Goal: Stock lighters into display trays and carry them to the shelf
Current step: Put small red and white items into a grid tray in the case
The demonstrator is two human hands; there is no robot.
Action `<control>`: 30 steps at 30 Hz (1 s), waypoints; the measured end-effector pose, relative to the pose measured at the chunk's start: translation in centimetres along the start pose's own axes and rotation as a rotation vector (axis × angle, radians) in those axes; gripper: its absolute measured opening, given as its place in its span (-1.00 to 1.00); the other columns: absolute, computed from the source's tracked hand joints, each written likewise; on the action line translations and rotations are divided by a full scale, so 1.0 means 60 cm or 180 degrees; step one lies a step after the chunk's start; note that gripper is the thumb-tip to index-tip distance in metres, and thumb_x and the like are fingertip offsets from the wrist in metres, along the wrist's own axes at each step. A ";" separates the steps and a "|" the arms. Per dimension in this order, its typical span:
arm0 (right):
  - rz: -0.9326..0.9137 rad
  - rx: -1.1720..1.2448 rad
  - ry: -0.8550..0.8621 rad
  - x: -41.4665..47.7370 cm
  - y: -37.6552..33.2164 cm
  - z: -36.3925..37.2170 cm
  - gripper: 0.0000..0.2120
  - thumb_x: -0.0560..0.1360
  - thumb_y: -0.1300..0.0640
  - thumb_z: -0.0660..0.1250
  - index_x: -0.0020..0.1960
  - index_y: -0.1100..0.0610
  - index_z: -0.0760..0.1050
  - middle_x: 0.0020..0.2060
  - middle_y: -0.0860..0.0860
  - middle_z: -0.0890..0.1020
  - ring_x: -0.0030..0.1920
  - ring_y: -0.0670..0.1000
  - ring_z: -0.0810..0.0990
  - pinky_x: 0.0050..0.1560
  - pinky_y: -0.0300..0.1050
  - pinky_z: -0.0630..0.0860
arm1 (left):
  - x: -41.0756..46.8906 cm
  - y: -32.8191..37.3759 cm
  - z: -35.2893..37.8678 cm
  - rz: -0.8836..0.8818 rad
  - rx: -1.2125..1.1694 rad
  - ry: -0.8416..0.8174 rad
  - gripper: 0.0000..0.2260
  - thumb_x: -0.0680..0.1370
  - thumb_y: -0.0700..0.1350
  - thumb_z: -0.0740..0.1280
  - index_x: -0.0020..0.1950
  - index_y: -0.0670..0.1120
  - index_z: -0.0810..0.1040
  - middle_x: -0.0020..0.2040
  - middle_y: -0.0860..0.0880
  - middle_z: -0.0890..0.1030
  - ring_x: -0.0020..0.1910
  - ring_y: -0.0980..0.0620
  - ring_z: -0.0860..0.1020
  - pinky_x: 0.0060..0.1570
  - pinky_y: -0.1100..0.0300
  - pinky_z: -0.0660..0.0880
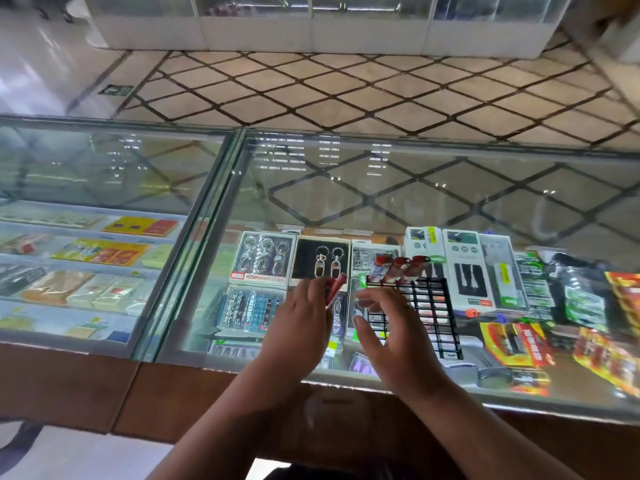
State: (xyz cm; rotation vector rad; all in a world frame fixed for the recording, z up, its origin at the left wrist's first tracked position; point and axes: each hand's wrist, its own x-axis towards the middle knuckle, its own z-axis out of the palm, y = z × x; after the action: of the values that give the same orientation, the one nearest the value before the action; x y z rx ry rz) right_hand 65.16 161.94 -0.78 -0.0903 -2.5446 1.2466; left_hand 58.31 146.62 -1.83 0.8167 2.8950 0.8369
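1 lighter [335, 288], L hand [304, 320] pinching, R hand [391, 337] splayed

Glass-topped counter [381, 188], two panes meeting at a metal seam, wooden edge on the near side. Only thing clearly sitting on the glass is a black grid display tray [440, 317], right pane, near edge

The right hand [391, 327] covers the near-left corner of the black display tray [437, 306]; the left hand [304, 315] hides the red lighter [336, 286] at its lower end. Package labels [462, 271] blur beyond reading.
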 end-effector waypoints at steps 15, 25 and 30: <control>0.1018 0.1411 0.0122 -0.008 0.002 -0.057 -0.90 0.41 0.02 0.41 -0.10 -0.05 0.52 -0.18 -0.12 0.64 -0.16 -0.06 0.60 -0.08 -0.11 0.53 | -0.007 0.084 0.005 0.0231 -0.0217 -0.0609 -0.71 0.56 0.14 0.31 0.16 0.01 0.42 -0.12 0.02 0.62 -0.12 -0.09 0.58 -0.24 0.11 0.36; 0.1472 0.2349 0.0870 0.006 0.037 -0.111 -0.92 0.53 0.24 0.33 0.00 0.15 0.47 -0.16 0.14 0.68 -0.23 0.04 0.65 -0.27 -0.18 0.58 | 0.005 0.102 0.024 -0.0241 -0.0210 -0.0419 -0.65 0.51 0.32 0.25 0.16 0.14 0.47 0.00 0.04 0.66 -0.02 -0.06 0.61 -0.15 0.14 0.45; 0.1091 0.1780 0.1029 0.020 0.058 -0.116 -0.90 0.51 0.24 0.37 0.01 0.13 0.53 -0.11 0.10 0.68 -0.11 -0.01 0.69 -0.11 -0.18 0.60 | 0.006 0.103 0.037 -0.0246 -0.0013 -0.0137 -0.66 0.55 0.28 0.20 0.12 0.08 0.52 -0.02 0.00 0.67 -0.04 -0.09 0.60 -0.24 0.15 0.32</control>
State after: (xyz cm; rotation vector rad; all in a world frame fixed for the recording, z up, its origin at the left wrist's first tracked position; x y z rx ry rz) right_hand 65.80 169.62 0.83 -0.5671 -1.8825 1.8517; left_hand 61.30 152.31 -0.57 0.7082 2.8657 0.8077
